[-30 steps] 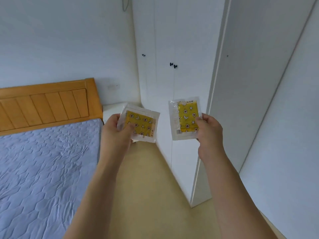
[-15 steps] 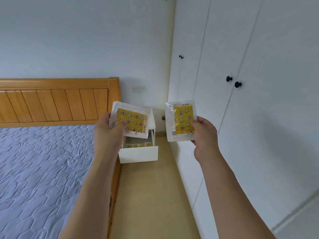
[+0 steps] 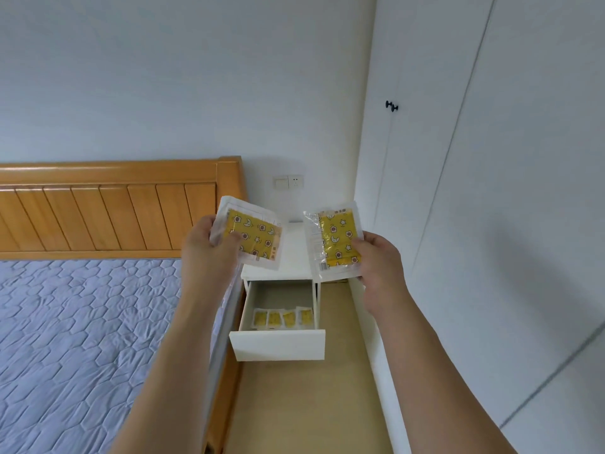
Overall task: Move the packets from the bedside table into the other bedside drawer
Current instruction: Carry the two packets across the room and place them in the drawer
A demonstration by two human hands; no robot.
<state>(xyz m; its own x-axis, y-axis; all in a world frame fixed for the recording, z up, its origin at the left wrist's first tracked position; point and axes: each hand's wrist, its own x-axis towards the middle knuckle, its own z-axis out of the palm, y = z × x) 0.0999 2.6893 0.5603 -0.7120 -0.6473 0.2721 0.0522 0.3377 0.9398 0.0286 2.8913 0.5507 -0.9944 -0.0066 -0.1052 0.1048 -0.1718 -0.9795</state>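
Since half a second ago the view has closed in on the white bedside table — its open drawer, at 6 o'clock of the tabletop, now shows four packets in a row. The left hand pinches one yellow packet; the right hand pinches another packet — both held above the table.
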